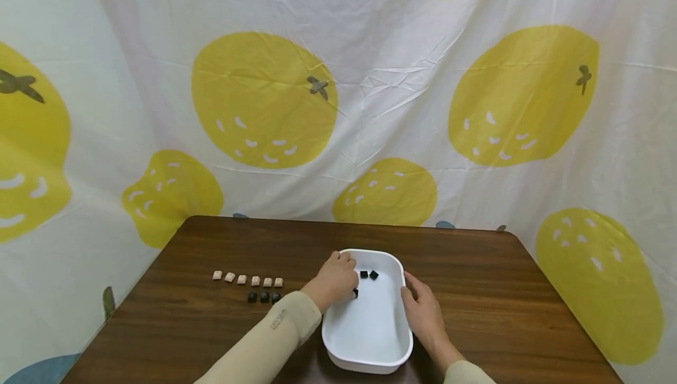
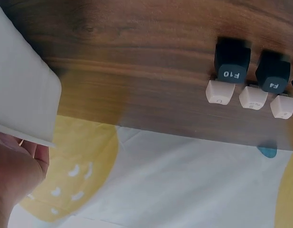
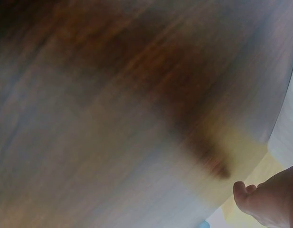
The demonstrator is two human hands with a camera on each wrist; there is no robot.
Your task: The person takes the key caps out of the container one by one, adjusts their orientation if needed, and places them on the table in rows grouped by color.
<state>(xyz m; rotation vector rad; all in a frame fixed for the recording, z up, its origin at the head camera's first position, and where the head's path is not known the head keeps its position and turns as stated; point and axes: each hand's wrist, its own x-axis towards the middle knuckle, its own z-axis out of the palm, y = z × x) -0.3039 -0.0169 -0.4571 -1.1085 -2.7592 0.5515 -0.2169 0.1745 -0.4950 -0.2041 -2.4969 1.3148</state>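
My left hand [image 1: 337, 281] reaches over the left rim of a white rectangular tub [image 1: 370, 334], its fingers bent down inside. A black keycap [image 1: 355, 293] shows at that hand's lower edge, partly covered by it. The fingertips are hidden, so I cannot tell whether they grip anything. Two more black keycaps [image 1: 364, 274] lie farther along the tub floor. On the tub's right side, my right hand [image 1: 425, 313] rests against the outer wall, thumb and forefinger touching near the rim. The left wrist view has the tub's wall [image 2: 23, 90] with the left hand's fingers behind its rim.
Left of the tub, several cream keycaps [image 1: 255, 281] form a row on the brown wooden table [image 1: 502, 290]. In front of them stands a shorter row of black keycaps [image 1: 264, 297], partly behind the left sleeve [image 1: 280, 325]. A lemon-print cloth [image 1: 381, 107] hangs behind the table.
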